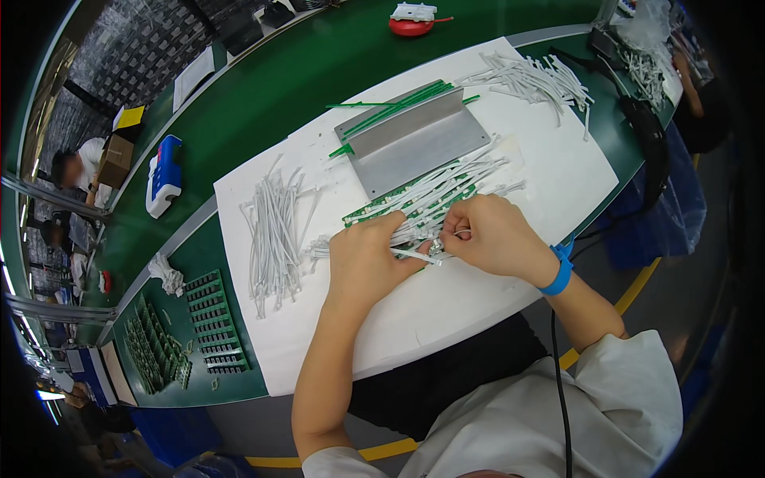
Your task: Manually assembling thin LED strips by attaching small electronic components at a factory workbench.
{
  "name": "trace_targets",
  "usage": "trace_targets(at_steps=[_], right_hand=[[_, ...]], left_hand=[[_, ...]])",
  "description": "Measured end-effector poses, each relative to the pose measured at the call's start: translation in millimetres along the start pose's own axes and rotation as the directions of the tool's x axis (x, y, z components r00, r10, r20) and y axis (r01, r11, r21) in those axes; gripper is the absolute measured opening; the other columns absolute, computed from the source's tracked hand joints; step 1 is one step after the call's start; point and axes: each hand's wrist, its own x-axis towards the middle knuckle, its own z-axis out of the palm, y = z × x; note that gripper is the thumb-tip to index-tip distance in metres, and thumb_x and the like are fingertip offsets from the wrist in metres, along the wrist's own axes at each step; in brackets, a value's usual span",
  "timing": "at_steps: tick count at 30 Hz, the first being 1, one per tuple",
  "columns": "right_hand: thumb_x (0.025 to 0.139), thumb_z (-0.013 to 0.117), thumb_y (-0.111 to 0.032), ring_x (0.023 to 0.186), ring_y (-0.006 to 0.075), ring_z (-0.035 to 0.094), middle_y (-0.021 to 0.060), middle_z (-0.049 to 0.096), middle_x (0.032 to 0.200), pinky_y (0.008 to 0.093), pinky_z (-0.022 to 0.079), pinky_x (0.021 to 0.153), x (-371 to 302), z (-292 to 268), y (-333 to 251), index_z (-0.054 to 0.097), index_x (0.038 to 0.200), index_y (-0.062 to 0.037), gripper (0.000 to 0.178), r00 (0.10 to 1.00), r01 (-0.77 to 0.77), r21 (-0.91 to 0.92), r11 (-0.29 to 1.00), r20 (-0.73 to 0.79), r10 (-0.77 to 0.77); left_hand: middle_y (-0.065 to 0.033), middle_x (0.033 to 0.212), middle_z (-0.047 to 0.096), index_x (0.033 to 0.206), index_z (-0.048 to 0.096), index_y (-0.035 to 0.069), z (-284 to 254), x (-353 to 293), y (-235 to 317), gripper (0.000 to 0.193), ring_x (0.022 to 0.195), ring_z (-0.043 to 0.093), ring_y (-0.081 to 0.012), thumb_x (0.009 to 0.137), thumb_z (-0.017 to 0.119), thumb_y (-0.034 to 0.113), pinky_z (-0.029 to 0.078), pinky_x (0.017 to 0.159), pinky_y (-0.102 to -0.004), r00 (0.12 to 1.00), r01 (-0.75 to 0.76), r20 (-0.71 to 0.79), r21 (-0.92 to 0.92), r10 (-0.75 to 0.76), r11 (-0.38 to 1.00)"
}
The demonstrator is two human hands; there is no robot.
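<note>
Cables (446, 190), white and slim, lie in a loose bunch across green circuit boards (357, 215) near the middle of a white sheet (343, 342), just in front of the person. The left hand (366, 255) rests at the near left side of the bunch, thumb stretched toward the right; its other fingers are partly hidden, so I cannot tell whether they grip anything. The right hand (492, 235) is just beside it, thumb and forefinger pinched on a thin white wire (462, 232), with a blue wristband (560, 272) at its wrist. Behind the bunch stands an angled metal bracket (446, 147), green strips (402, 107) lying along its far side. One cable pile (275, 231) lies to the left, another heap (542, 82) at the far right. Further left, on the green table (263, 95), are a blue-and-white case (165, 175) and boards with dark components (217, 323).
</note>
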Motion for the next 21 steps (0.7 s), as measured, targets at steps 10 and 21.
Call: trace_targets(at_steps=[10, 21], right_hand=[[0.08, 0.075, -0.018, 0.068, 0.0333, 0.071, 0.0103, 0.071, 0.07, 0.0434, 0.055, 0.062, -7.3, 10.1, -3.2, 0.073, 0.077, -0.0075, 0.011, 0.995, -0.029, 0.005, 1.0, -0.093, 0.029], [0.082, 0.074, -0.015, 0.068, 0.0327, 0.071, 0.0111, 0.072, 0.071, 0.043, 0.055, 0.063, -7.9, 11.9, -2.6, 0.072, 0.078, -0.0048, 0.01, 0.992, -0.004, 0.004, 1.0, -0.126, 0.005]], left_hand=[[-0.012, 0.072, 0.07, 0.079, 0.067, 0.007, 0.0, 0.2, -0.1, 0.04, 0.064, 0.067, -0.0359, 0.069, 0.093, 0.036, 0.052, 0.059, -0.0408, 1.0, 0.003, 0.009, 0.001, -0.003, 1.0], [-0.0121, 0.072, 0.07, 0.078, 0.065, 0.006, 0.0, -0.1, -0.6, 0.041, 0.064, 0.067, -0.036, 0.07, 0.093, 0.036, 0.051, 0.058, -0.0416, 1.0, -0.008, -0.008, -0.009, 0.008, 1.0]])
